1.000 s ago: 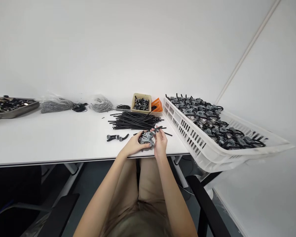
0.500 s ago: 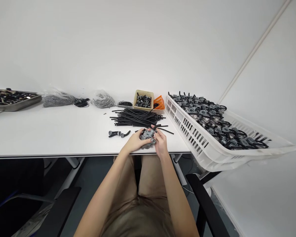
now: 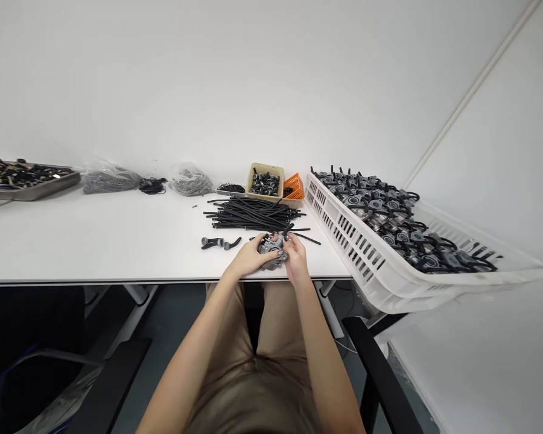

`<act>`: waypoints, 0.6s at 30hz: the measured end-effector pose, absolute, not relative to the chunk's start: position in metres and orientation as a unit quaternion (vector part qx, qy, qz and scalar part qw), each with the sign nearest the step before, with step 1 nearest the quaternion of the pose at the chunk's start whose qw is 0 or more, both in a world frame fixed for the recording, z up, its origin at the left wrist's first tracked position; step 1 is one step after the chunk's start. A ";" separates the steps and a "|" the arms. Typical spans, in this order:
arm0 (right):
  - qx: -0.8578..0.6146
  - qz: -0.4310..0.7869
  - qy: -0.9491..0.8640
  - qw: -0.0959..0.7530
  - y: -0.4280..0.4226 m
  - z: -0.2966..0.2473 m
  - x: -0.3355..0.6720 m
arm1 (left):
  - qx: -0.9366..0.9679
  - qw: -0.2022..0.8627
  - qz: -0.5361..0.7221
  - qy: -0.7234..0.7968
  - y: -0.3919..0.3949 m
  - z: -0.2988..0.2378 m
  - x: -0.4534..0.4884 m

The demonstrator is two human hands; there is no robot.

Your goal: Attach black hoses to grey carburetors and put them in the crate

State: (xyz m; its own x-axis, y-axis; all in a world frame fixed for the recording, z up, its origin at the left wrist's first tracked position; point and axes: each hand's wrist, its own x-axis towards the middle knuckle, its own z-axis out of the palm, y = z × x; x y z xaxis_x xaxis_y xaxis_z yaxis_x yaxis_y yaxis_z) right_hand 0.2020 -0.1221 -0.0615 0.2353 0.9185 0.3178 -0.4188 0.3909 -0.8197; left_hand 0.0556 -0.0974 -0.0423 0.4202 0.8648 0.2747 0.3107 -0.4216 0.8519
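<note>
Grey metal housing [image 3: 270,247] sat in both hands over the white table [image 3: 117,241], near its front edge; couldn't tell if it touched down. Left hand [image 3: 252,257] was closed around its side. Right hand [image 3: 296,258] pinched its top, a black rubber tube [image 3: 288,229] sticking up there. Fingers hid the joint, couldn't make it out. Pile of loose black tubes [image 3: 253,214] lay just behind, two small grey fittings [image 3: 217,243] left, white plastic crate [image 3: 348,238] right.
</note>
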 end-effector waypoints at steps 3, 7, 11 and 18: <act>-0.300 0.467 -0.412 0.723 -0.123 -0.060 0.202 | 0.754 0.376 0.369 0.393 -0.097 -0.042 0.055; -0.287 0.487 -0.409 0.717 -0.124 -0.057 0.202 | 0.757 0.372 0.369 0.391 -0.096 -0.043 0.055; -0.296 0.485 -0.408 0.715 -0.124 -0.058 0.201 | 0.759 0.367 0.364 0.395 -0.096 -0.043 0.055; -0.295 0.460 -0.416 0.727 -0.125 -0.058 0.199 | 0.770 0.359 0.355 0.391 -0.099 -0.039 0.055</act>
